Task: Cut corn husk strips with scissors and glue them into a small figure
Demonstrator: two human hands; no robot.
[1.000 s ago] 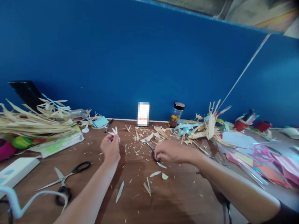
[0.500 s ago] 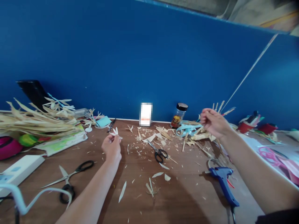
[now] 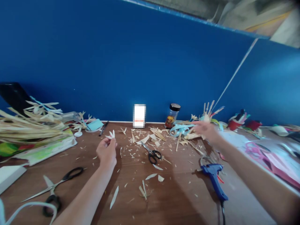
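Pinched upright between the fingertips of my left hand (image 3: 106,152) is a small flower of pale dried-husk petals (image 3: 112,135). My right hand (image 3: 206,128) is smeared by motion, stretched out at the back right over the husk strips (image 3: 191,136) and a light blue ribbon (image 3: 180,129). Whether its fingers hold or touch anything cannot be made out. Small scissors with black handles (image 3: 153,156) lie among husk scraps between the two hands. A blue glue gun (image 3: 214,179) rests on its side below my right forearm.
Large open scissors (image 3: 52,187) lie at the left, near a white cable and a white block (image 3: 10,176). A husk bundle (image 3: 30,128) fills the back left. A jar with a black lid (image 3: 172,116) and a blurred-out bright rectangle (image 3: 139,115) stand by the blue partition (image 3: 117,62).
My right hand has moved down and forward from its raised position to the husk strips. My left hand still pinches the flower. The whole view has shifted slightly to the right.
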